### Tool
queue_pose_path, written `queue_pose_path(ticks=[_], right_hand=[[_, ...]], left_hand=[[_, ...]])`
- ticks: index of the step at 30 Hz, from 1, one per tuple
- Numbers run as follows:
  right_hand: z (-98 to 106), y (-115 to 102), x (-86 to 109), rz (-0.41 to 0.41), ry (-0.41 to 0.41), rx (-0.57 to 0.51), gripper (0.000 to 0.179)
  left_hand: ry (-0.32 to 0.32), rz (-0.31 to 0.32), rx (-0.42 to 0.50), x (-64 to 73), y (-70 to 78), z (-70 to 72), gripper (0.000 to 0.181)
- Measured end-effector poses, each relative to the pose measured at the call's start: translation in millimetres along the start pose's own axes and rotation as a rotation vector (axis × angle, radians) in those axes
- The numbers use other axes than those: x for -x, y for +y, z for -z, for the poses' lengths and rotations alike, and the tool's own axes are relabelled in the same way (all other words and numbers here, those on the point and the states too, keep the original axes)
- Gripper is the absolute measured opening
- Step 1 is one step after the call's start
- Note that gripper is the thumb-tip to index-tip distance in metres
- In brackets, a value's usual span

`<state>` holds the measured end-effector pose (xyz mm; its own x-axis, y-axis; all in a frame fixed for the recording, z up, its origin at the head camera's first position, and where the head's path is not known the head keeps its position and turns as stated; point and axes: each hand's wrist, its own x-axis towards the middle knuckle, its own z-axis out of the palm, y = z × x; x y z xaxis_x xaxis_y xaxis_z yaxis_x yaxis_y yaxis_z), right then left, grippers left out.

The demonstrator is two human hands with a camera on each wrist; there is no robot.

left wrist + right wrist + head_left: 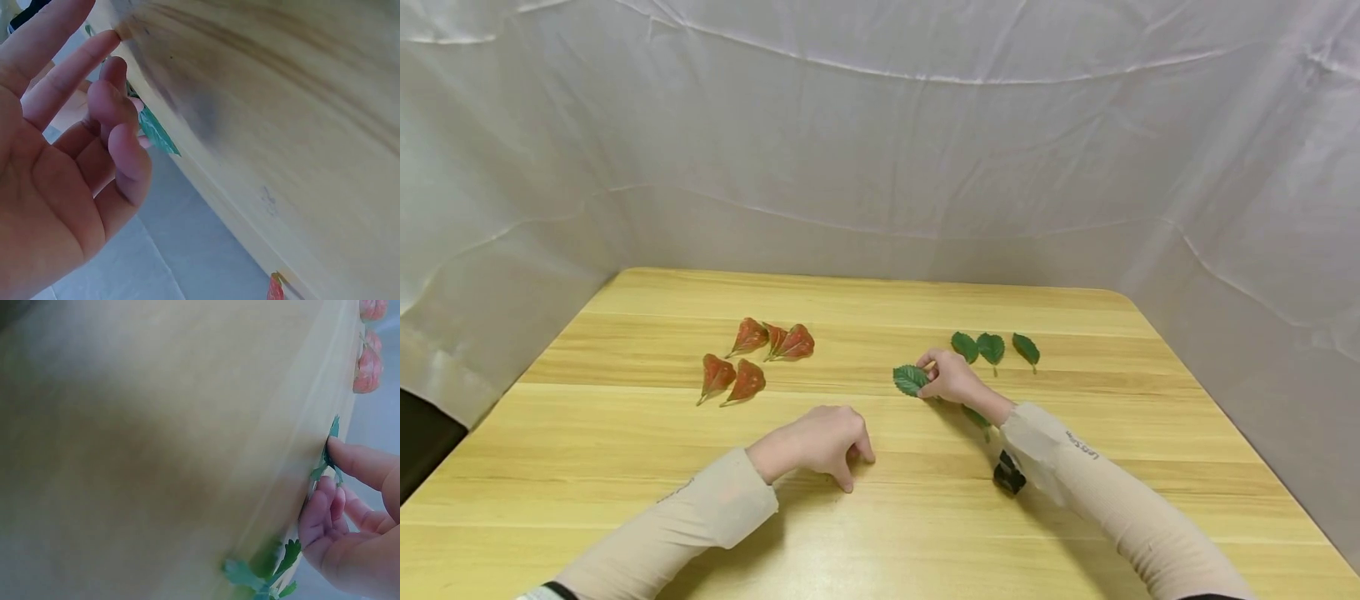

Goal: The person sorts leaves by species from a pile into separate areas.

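My right hand pinches a green leaf with a toothed edge, thumb and fingers at its right end, low over the table. In the right wrist view the thumb lies on this leaf. Another green leaf is partly hidden under the right wrist. Just beyond the right hand lie more green leaves in a loose row. My left hand hovers palm down close over the table, its fingers loosely bent and holding nothing. The left wrist view shows its bare palm.
Several red leaves with thin stems lie in two groups at the back left of the wooden table. A small black object sits beneath the right sleeve. Pale fabric walls stand around the table's back and sides.
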<state>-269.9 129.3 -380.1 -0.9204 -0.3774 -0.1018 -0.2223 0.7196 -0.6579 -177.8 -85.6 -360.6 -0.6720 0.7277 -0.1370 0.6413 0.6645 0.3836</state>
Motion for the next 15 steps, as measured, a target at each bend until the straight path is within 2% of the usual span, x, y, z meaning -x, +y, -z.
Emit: queue_pose_path(ticks=[7,15], right_hand=[[0.5,1.4,-0.2,-0.029,0.024,-0.038,0.037],[6.5,4.0,1.6,-0.028,0.046,-0.125,0.034]], left_hand=[[0.019,-0.003,-0.032,1.6,-1.2,-1.3,0.040],[0.028,-0.003,0.068,3.1,-1.3,-2.0,0.041]])
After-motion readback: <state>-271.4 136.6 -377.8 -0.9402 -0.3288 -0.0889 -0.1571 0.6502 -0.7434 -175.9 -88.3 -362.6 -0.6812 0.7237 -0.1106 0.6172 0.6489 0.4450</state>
